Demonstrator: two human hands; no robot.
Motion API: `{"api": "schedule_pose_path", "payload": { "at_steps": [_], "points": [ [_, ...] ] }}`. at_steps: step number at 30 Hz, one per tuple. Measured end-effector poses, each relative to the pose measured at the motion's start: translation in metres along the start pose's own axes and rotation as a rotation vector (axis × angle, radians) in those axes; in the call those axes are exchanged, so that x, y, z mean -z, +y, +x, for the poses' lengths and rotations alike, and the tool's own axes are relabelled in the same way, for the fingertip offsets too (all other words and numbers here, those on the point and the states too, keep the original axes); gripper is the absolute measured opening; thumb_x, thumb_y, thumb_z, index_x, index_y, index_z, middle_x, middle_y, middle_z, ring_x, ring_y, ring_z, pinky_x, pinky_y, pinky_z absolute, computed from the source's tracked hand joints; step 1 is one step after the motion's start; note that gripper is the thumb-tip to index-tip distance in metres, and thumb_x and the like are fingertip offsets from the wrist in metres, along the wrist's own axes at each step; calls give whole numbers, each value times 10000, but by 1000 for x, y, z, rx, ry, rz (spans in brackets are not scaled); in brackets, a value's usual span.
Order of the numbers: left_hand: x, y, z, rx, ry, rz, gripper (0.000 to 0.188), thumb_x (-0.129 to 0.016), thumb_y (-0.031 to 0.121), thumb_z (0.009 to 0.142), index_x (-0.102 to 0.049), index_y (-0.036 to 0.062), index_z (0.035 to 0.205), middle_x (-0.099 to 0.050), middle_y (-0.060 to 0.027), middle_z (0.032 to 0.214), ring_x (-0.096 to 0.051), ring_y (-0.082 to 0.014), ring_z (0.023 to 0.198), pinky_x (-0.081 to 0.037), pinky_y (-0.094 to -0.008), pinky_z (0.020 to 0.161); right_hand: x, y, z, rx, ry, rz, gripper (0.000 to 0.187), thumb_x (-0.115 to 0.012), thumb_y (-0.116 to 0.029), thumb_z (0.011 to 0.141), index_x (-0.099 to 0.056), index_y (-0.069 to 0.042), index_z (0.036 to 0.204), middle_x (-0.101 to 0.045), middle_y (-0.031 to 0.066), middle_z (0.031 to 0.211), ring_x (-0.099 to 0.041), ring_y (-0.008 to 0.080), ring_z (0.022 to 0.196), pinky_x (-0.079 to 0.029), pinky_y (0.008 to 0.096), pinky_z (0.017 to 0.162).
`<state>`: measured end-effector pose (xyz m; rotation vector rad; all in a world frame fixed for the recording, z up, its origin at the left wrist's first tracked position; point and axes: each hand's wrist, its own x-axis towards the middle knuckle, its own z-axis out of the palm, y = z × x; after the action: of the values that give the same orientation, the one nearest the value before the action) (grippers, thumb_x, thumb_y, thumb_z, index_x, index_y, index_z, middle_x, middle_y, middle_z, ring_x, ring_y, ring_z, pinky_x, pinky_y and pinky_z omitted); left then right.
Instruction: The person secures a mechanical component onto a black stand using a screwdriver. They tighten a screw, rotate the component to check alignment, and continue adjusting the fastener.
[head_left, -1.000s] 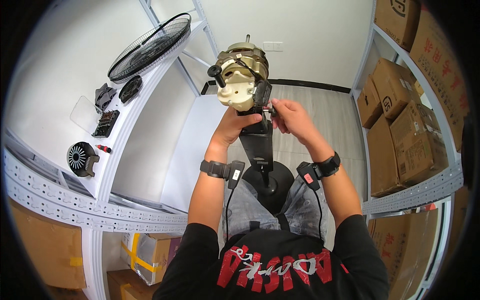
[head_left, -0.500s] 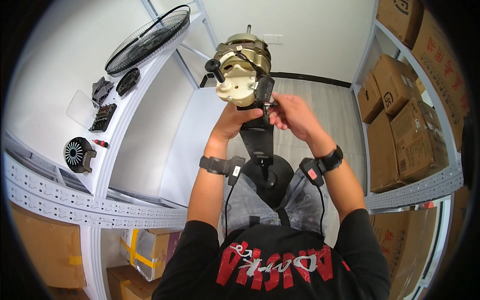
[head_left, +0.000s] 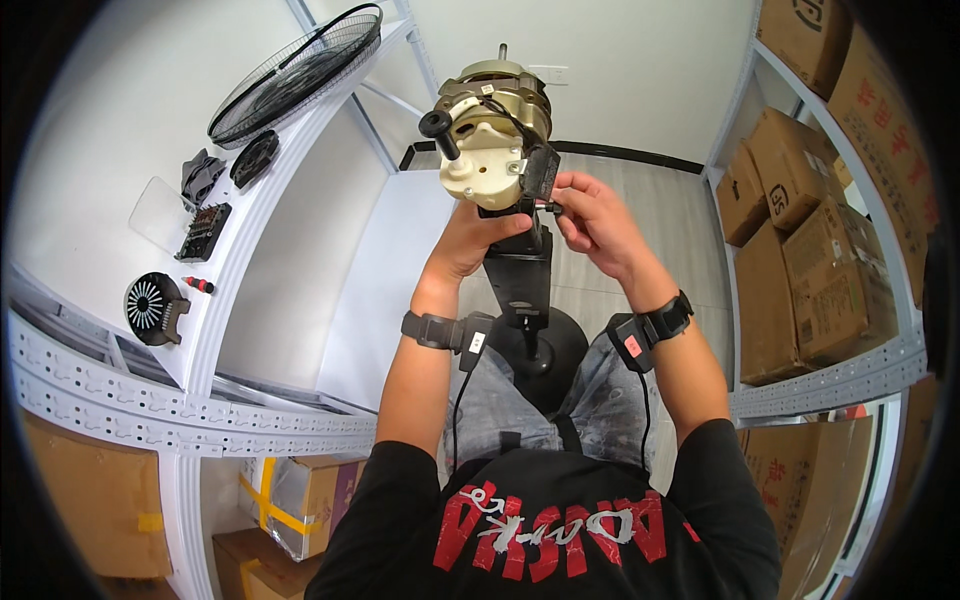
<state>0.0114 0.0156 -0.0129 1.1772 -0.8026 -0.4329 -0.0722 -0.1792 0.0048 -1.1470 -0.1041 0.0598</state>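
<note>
Stand neck (head_left: 519, 275) I hold: black. Motor (head_left: 510, 98): gold-tan; gear cover (head_left: 486, 183): cream; knob (head_left: 436, 125): black. My shirt (head_left: 550, 560): black, red-white print; jeans (head_left: 508, 408): mottled grey-blue. Screwdriver (head_left: 200, 285): red-black. Shelf (head_left: 229, 235): white.

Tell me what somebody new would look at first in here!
Probably the bare fan motor at the top middle, up on a black post, with the person's left grip around the post and right grip at a small dark knob. Next, the big round fan cage on the upper-left white shelf. Then the brown boxes stacked on the right.
</note>
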Motion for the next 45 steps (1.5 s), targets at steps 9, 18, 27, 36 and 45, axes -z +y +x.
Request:
{"api": "schedule_pose_path", "payload": {
  "at_steps": [9, 18, 27, 36, 45],
  "points": [
    [-1, 0, 3, -16, -16, -12, 835, -835, 187, 751, -415, 8, 1451, -507, -182, 1448, -566, -245, 1243, -479, -368, 1038, -5, 5, -12, 600, 162, -776, 169, -666, -156, 944, -656, -54, 1078, -652, 5, 870, -561, 70, 667, -451, 244, 571],
    [-3, -2, -1, -60, 27, 32, 793, -841, 219, 750, -464, 15, 1417, -569, -145, 1386, -597, -200, 1172, -493, -346, 1005, -15, -3, -15, 347, 184, -575, 182, -693, -172, 919, -648, -41, 1036, -654, 19, 824, -591, 96, 652, -460, 264, 531],
    [-10, 1, -6, -29, 60, 48, 600, -818, 304, 795, -589, -2, 1257, -675, -96, 1157, -637, -182, 1059, -525, -326, 918, -2, 3, -10, 280, 216, -756, 212, -661, -249, 951, -674, -39, 978, -639, 23, 687, -566, 116, 565, -460, 271, 531],
    [-5, -10, -6, -63, 87, 4, 625, -828, 382, 812, -607, -8, 1247, -667, -48, 1152, -608, -133, 1056, -474, -291, 938, -1, 2, -20, 566, 168, -873, 219, -727, -198, 906, -643, -48, 1042, -674, 35, 885, -547, 99, 621, -451, 250, 568],
    [-5, -7, -6, -43, 88, -41, 580, -815, 352, 827, -611, -6, 1235, -673, -51, 1130, -610, -130, 1041, -472, -293, 935, 4, 6, -7, 103, 49, -484, 252, -602, -266, 997, -671, -35, 924, -607, 19, 641, -571, 94, 586, -430, 249, 521]
  ]
}}
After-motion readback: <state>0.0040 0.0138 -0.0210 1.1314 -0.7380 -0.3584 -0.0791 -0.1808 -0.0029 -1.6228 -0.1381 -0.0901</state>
